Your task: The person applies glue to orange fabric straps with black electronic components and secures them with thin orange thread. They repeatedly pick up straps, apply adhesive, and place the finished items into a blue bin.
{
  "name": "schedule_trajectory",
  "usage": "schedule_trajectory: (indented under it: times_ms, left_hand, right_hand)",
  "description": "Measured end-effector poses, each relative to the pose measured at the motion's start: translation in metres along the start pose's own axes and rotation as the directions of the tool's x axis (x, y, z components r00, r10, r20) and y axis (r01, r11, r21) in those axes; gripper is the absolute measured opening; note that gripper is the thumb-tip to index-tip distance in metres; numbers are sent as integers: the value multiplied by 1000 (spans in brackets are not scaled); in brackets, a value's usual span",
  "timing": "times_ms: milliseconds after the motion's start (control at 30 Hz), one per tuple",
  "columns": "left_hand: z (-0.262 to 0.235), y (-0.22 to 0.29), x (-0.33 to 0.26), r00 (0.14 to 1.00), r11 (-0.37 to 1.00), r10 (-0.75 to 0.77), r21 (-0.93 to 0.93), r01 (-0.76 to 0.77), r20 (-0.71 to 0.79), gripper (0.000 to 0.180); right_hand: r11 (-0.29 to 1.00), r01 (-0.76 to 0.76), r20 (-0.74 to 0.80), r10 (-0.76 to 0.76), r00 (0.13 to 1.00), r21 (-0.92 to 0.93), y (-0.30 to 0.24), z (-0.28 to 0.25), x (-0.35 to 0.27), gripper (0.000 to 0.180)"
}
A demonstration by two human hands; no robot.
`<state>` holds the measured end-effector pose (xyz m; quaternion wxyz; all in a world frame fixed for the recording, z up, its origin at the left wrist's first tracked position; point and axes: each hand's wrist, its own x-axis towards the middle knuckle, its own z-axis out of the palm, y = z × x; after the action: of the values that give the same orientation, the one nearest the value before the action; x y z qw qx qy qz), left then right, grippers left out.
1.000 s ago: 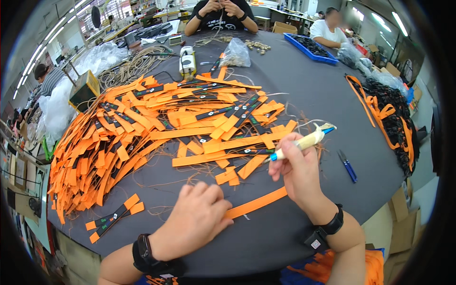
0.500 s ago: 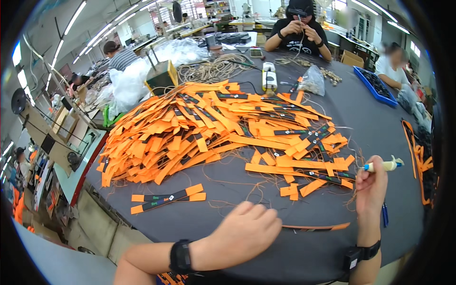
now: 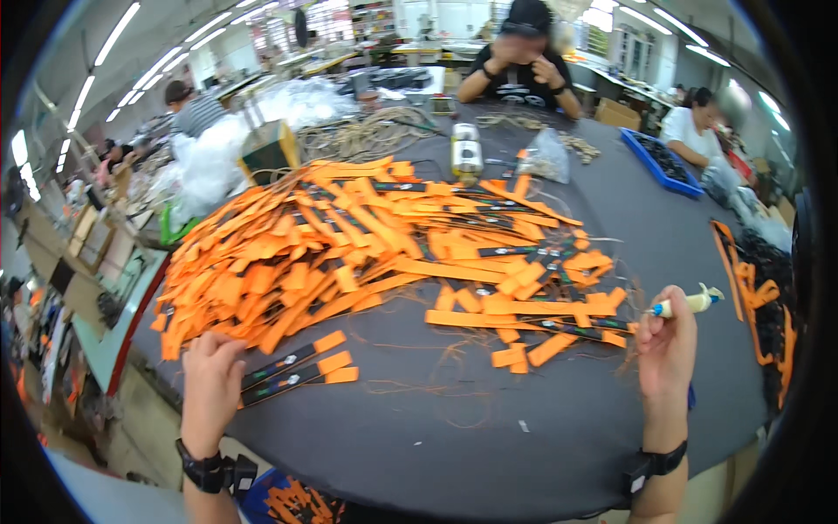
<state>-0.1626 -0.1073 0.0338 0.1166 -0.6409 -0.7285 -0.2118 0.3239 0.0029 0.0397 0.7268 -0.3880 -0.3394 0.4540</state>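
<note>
My left hand [image 3: 211, 384] rests on the dark round table [image 3: 489, 437] at its near left, fingertips touching the ends of two black-and-orange straps [image 3: 297, 370]. My right hand [image 3: 667, 344] is raised at the right and grips a small pale tube with a blue tip [image 3: 688, 304]. A big heap of orange strips [image 3: 349, 253] covers the table's middle and left. Loose thin strings [image 3: 445, 367] lie between my hands.
Across the table a person in black [image 3: 520, 61] works with both hands up; another person sits at the far right by a blue tray [image 3: 663, 162]. A clear bag [image 3: 545, 159], a tape roll [image 3: 466, 150] and a rope pile [image 3: 367, 136] lie at the back.
My left hand has moved left from the table's near middle to the two straps. My right hand keeps the tube. The view has swung left.
</note>
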Motion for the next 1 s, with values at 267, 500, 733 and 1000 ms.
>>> schedule_trajectory:
  times_ms: [267, 500, 733, 1000]
  left_hand:
    - [17, 160, 70, 607, 598, 758, -624, -503, 237, 23]
    - [133, 235, 120, 673, 722, 688, -351, -596, 272, 20]
    - [141, 240, 128, 635, 619, 772, -275, -736, 37, 17]
    - [72, 235, 84, 591, 554, 790, -222, -803, -164, 19]
  right_hand:
    - [994, 97, -15, -96, 995, 48, -24, -25, 2, 23]
    - [984, -49, -55, 59, 997, 171, -22, -26, 4, 22]
    - [991, -22, 2, 22, 1000, 131, -23, -24, 1, 22]
    - [988, 61, 6, -62, 998, 139, -33, -19, -6, 23]
